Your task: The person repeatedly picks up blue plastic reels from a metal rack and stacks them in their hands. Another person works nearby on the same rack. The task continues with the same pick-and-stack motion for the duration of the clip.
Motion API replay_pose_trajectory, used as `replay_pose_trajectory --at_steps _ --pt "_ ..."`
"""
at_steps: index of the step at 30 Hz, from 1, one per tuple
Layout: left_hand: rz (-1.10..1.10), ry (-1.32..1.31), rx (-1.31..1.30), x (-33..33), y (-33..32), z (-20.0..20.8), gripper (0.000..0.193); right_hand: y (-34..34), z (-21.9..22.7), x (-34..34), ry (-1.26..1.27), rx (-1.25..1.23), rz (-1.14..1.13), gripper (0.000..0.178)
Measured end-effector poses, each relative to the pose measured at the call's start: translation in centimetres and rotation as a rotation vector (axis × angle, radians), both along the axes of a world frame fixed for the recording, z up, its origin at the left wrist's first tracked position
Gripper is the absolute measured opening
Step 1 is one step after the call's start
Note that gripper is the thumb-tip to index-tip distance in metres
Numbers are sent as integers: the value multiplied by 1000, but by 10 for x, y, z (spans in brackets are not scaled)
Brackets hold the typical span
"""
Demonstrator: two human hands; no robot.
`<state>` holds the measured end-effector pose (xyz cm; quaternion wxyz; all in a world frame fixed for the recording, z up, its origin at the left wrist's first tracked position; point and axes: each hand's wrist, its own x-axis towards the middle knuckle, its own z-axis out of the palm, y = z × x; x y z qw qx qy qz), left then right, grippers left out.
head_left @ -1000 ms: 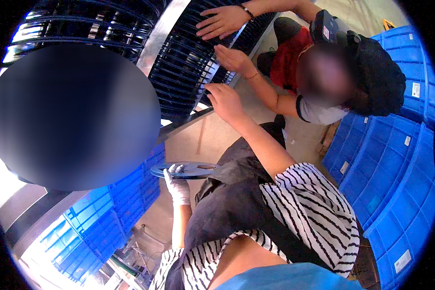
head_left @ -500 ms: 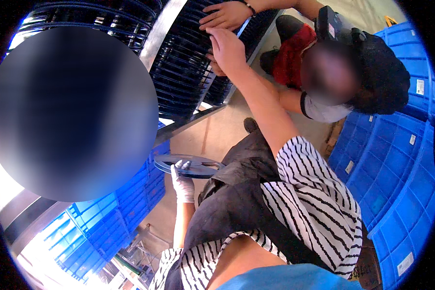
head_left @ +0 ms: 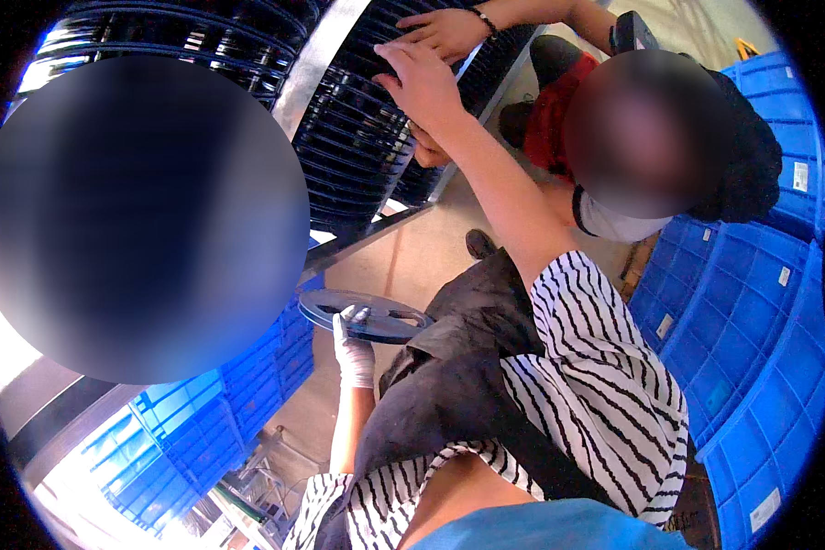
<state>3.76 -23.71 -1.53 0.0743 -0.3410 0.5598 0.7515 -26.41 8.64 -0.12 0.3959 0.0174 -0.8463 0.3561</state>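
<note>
My left hand, in a white glove, grips the near rim of a dark, flat reel with openings in its face. The reel is held low beside my leg, below the rack. Up at the rack, my bare right hand is open, its fingers stretched over a row of black reels packed on edge. Whether its fingertips touch them I cannot tell. Close by, a co-worker's hand with a dark bracelet reaches over the same row. The co-worker's other hand is partly hidden behind my right wrist.
A metal rack post divides the rows of reels. Blue crates are stacked along the right, with more blue crates at the lower left. The co-worker bends in at the upper right. A large blurred disc covers the left.
My right hand has shifted slightly left, its thumb now apart from the fingers. The co-worker's bracelet hand has moved a little right. My left hand still holds the reel.
</note>
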Motion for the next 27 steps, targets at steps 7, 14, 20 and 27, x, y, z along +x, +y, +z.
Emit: replay_pose_trajectory --at_steps 7,14,20,27 --pt "-22 -1 29 6 5 6 44 4 19 -38 -134 408 -52 23" --pt "45 -35 20 16 4 3 46 -6 22 -53 -431 389 2 14" --pt "35 15 31 20 5 -1 45 0 18 -47 -403 330 27 15" --pt "44 21 102 3 24 7 40 9 7 -41 -411 150 126 27"
